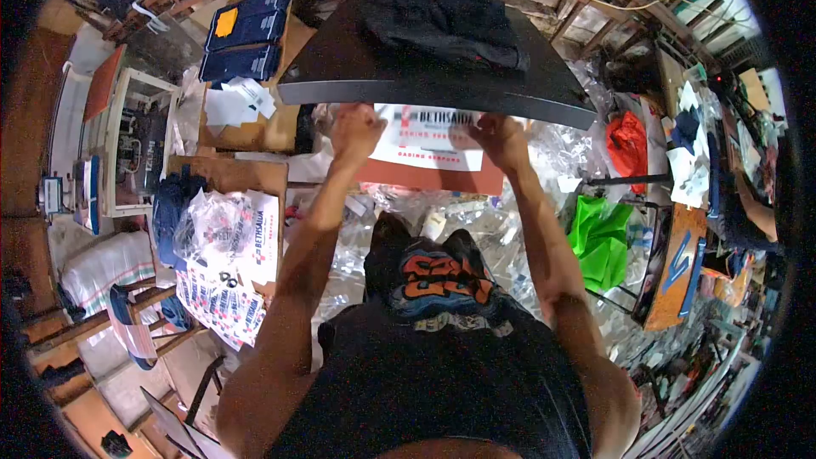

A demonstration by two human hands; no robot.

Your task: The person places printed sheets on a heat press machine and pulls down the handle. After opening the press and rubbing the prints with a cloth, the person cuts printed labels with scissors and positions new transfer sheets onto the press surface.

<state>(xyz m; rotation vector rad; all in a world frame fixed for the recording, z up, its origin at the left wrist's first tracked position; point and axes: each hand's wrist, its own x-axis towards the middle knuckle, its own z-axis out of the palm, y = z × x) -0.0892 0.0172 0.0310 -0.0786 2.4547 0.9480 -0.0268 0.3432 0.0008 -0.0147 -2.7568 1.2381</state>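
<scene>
My left hand (pixel 357 131) is closed in a pinch at the left edge of a printed transfer sheet (pixel 432 117) marked BETHSAIDA. At its right edge, the fingers of my right hand (pixel 503 141) are pinched as well. The sheet is slightly blurred and sits just under the front edge of the black upper plate of a heat press (pixel 331 59). Beneath it lies a white piece with similar red print (pixel 433 158), on a reddish-brown pad (pixel 442 178). A dark folded cloth (pixel 450 25) rests on top of the plate. Whatever lies deeper under the plate is hidden.
On the left, more printed sheets (pixel 225 306) lie with scissors (pixel 228 279) on top. Folded navy garments (pixel 246 30) are stacked at the back left. Green fabric (pixel 600 242) and a red bundle (pixel 626 143) are on the right. Clear plastic scraps (pixel 348 263) cover the floor.
</scene>
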